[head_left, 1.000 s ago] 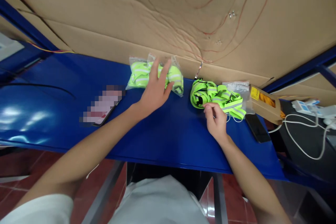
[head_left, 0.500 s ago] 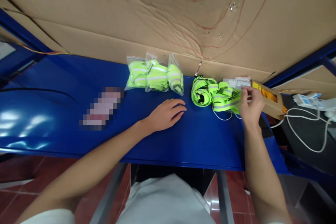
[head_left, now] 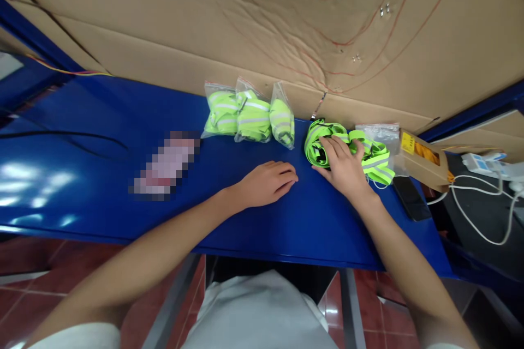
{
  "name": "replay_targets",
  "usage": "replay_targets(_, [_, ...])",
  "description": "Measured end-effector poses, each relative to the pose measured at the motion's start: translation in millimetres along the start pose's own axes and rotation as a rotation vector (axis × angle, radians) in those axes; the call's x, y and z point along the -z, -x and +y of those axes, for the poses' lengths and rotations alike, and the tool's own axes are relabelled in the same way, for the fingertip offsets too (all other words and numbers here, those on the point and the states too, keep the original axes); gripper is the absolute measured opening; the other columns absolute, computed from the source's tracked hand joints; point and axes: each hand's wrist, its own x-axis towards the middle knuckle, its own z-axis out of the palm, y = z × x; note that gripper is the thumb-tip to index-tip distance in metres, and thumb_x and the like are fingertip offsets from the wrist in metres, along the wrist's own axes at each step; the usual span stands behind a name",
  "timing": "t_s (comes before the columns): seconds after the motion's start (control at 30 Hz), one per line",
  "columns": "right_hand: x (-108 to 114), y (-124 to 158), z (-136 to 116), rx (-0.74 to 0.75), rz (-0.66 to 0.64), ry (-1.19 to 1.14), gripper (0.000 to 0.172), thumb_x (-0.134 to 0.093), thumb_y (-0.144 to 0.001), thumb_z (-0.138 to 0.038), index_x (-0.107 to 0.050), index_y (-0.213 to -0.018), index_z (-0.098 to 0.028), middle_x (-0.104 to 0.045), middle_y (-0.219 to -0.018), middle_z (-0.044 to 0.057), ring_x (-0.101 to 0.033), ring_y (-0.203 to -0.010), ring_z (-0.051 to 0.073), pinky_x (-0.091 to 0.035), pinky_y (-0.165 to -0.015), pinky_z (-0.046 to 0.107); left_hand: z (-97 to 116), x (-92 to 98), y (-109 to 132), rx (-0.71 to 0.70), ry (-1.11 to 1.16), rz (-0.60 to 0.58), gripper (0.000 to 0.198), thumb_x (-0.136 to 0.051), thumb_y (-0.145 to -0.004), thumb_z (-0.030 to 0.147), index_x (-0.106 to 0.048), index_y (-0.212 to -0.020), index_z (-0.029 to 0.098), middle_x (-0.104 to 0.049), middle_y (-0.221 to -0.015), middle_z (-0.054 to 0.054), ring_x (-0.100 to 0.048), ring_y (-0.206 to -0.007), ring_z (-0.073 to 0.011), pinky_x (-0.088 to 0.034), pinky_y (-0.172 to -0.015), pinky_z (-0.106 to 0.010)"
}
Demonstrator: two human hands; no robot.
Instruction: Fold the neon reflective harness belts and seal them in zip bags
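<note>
My left hand (head_left: 268, 184) rests on the blue table, its fingers stretched out and slightly bent, holding nothing. Farther right, my right hand (head_left: 346, 166) reaches over the loose neon-green reflective straps with fingers spread. Its fingertips lie against a coiled strap (head_left: 315, 144), partly covering it; a firm grip is not visible. A looser reflective strap (head_left: 379, 166) lies to the right of that hand. Beyond my left hand, three clear zip bags hold similar straps: a left bag (head_left: 221, 112), a middle bag (head_left: 252, 115) and a right bag (head_left: 281, 122).
Behind the straps lie clear plastic bags (head_left: 379, 132) and an open-windowed cardboard box (head_left: 426, 161). A dark phone (head_left: 411, 199) sits near the right edge, by white cables (head_left: 470, 218). A pixelated item (head_left: 166, 166) lies left. A cardboard wall (head_left: 164, 38) stands behind.
My right hand has moved left from beside the box onto the coiled strap, and its fingers have spread. The phone has come into sight. My left hand stays on the table.
</note>
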Motion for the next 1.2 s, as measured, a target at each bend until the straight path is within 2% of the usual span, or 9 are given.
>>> replay_targets(0.17, [10.4,-13.8,6.7,0.142,0.076,0.026,0.031,-0.056,-0.102,-0.021,-0.061,-0.132,-0.013,-0.075,-0.118,0.014,-0.068,-0.115,0.027,-0.015,-0.121,0.058,0.7,3.5,-2.4,0.097,0.108,0.068,0.023,-0.05,-0.105,0.022,-0.069,-0.116,0.019,-0.074,-0.116,-0.007,-0.072,-0.105,-0.0203,-0.056,-0.091,-0.033])
replay_targets(0.33, [41.7,1.9,-12.4,0.27,0.27,0.048,0.036,-0.06,-0.1,-0.014,-0.06,-0.136,-0.019,-0.075,-0.129,0.007,-0.066,-0.123,0.024,-0.024,-0.118,0.048,-0.1,28.0,-5.7,0.311,0.339,0.517,0.017,-0.057,-0.101,0.028,-0.065,-0.113,0.018,-0.071,-0.106,-0.007,-0.069,-0.089,-0.0147,-0.058,-0.075,-0.026])
replay_targets(0.43, [46.9,17.2,-18.4,0.334,0.382,0.084,0.038,-0.06,-0.098,-0.006,-0.064,-0.131,-0.024,-0.076,-0.128,0.002,-0.068,-0.12,0.022,-0.03,-0.111,0.045,3.4,45.1,-4.5,0.194,0.17,0.694,0.022,-0.063,-0.096,0.034,-0.065,-0.113,0.02,-0.068,-0.116,-0.011,-0.066,-0.11,-0.0224,-0.058,-0.094,-0.039])
replay_targets(0.53, [44.3,30.2,-22.9,0.359,0.443,0.052,0.032,-0.057,-0.099,-0.008,-0.067,-0.127,-0.022,-0.078,-0.121,0.004,-0.069,-0.114,0.022,-0.035,-0.102,0.043,11.4,49.4,-5.1,0.213,0.206,0.577,0.029,-0.061,-0.096,0.042,-0.064,-0.114,0.019,-0.069,-0.119,-0.012,-0.067,-0.11,-0.0243,-0.058,-0.091,-0.04])
replay_targets(0.67, [40.8,41.6,-39.9,0.381,0.395,-0.049,0.028,-0.052,-0.102,-0.015,-0.068,-0.125,-0.016,-0.078,-0.115,0.01,-0.07,-0.103,0.022,-0.042,-0.089,0.039,17.0,35.3,-7.7,0.705,0.417,0.127,0.04,-0.052,-0.1,0.057,-0.06,-0.085,0.02,-0.067,-0.073,-0.002,-0.065,-0.066,-0.0179,-0.048,-0.06,-0.028])
replay_targets(0.73, [38.2,44.8,-53.6,0.405,0.337,-0.104,0.03,-0.051,-0.1,-0.016,-0.068,-0.125,-0.013,-0.078,-0.112,0.011,-0.069,-0.098,0.024,-0.045,-0.085,0.038,15.9,28.3,-8.0,0.822,0.441,-0.023,0.045,-0.062,-0.091,0.066,-0.06,-0.094,0.021,-0.07,-0.076,-0.001,-0.066,-0.065,-0.0194,-0.046,-0.059,-0.029])
replay_targets(0.87, [30.0,47.3,-81.2,0.416,0.243,-0.128,0.035,-0.051,-0.097,-0.013,-0.068,-0.129,-0.012,-0.077,-0.112,0.009,-0.068,-0.094,0.024,-0.048,-0.081,0.037,13.8,26.0,-7.6,0.801,0.411,-0.064,0.083,-0.074,-0.082,0.059,-0.042,-0.148,0.019,-0.073,-0.116,-0.009,-0.071,-0.075,-0.0234,-0.051,-0.066,-0.034])
replay_targets(1.1, [30.7,47.2,-87.6,0.431,-0.016,-0.561,0.088,-0.041,-0.096,-0.08,-0.05,-0.152,-0.013,-0.059,-0.149,0.017,-0.065,-0.124,0.03,-0.057,-0.097,0.044,5.7,17.3,-4.4,0.731,0.582,0.023,0.06,-0.056,-0.094,0.03,-0.043,-0.151,0.019,-0.074,-0.111,-0.009,-0.073,-0.092,-0.0252,-0.056,-0.084,-0.039])
replay_targets(1.2, [32.2,46.8,-79.0,0.314,-0.061,-0.805,0.054,-0.041,-0.109,-0.049,-0.048,-0.152,-0.016,-0.063,-0.144,0.014,-0.064,-0.127,0.024,-0.057,-0.102,0.04,3.0,3.9,-2.6,0.659,0.779,0.121,0.053,-0.056,-0.095,0.027,-0.046,-0.147,0.02,-0.073,-0.109,-0.007,-0.072,-0.092,-0.0221,-0.058,-0.085,-0.037])
